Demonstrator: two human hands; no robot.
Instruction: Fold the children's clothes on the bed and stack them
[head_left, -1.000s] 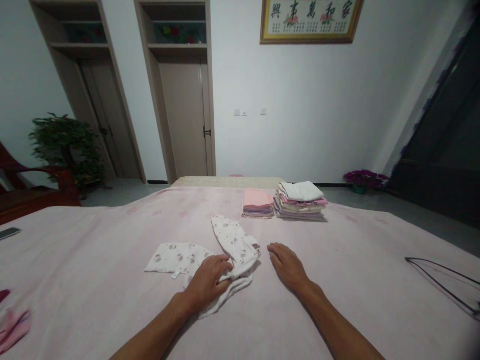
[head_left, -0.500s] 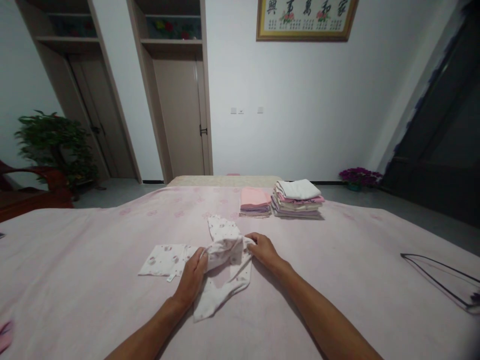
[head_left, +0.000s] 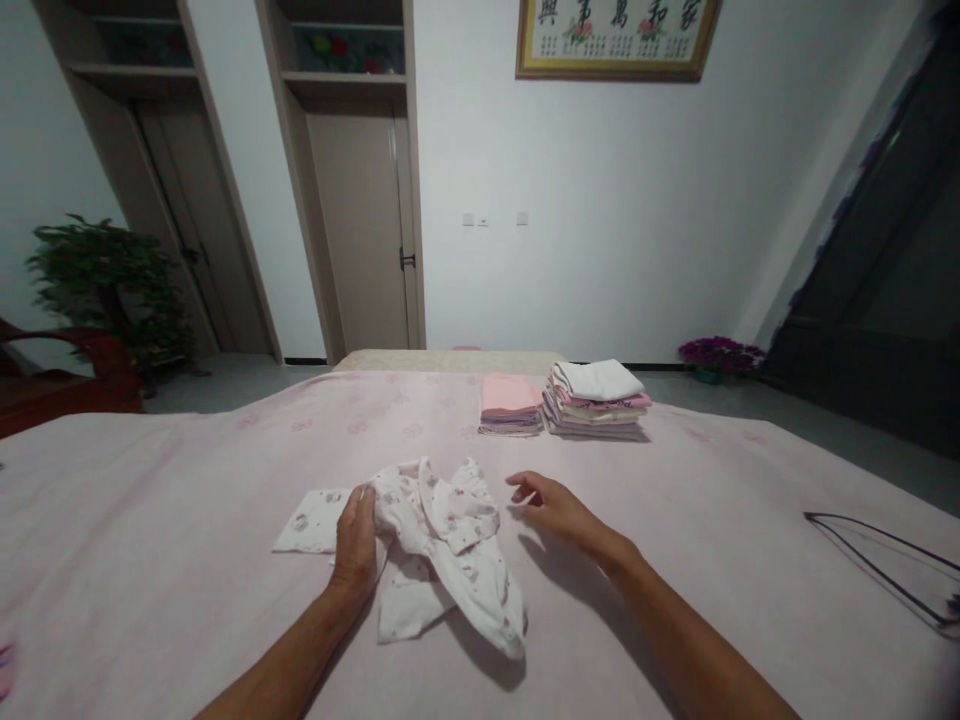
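Note:
A crumpled white baby garment [head_left: 442,520] with a small print lies bunched on the pink bed cover, one part hanging forward toward me. At its left side my left hand [head_left: 355,540] is closed on the fabric, fingertips partly hidden in the folds. My right hand [head_left: 551,508] hovers just right of the garment, fingers apart and slightly bent, holding nothing. To the left of my left hand lies a flat white printed piece [head_left: 304,522]. Whether this piece belongs to the same garment I cannot tell.
Behind the garment stand a low stack of folded pink and purple cloth [head_left: 510,405] and a taller folded stack [head_left: 596,400] topped with white. A black hanger-like wire frame [head_left: 874,555] rests at right. The bed cover [head_left: 187,500] spreads all around.
My right hand has let go of the garment and moved slightly right. My left hand has shifted left with the fabric. A part of the garment now flops forward toward me.

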